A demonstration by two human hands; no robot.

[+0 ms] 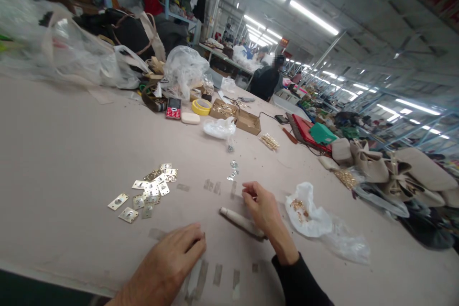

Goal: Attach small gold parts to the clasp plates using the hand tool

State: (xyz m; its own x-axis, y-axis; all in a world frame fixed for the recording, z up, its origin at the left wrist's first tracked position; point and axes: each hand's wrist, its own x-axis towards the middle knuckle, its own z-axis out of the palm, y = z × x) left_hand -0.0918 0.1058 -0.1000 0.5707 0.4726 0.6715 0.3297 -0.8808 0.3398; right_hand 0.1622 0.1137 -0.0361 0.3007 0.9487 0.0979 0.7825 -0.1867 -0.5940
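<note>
My left hand point(172, 256) is low over the table, thumb and fingers pinched together; a small dark edge shows at the fingertips, too small to name. My right hand point(263, 210) is curled with its fingertips close together, and whatever they may hold is hidden. Under it lies a tool with a pale rounded handle point(236, 220), its far end partly covered by the hand. Small shiny metal pieces point(234, 168) lie just beyond my right fingertips. To the left is a loose pile of gold-coloured metal plates point(152, 189), some with round fittings.
On the right, a white plastic bag point(310, 213) lies open with small gold parts inside. Farther back are cardboard boxes point(248, 122), yellow tape point(201, 107), a red phone point(173, 108) and a clear bag point(219, 128). Beige bags point(371, 162) crowd the right edge. A person point(267, 79) is in the background.
</note>
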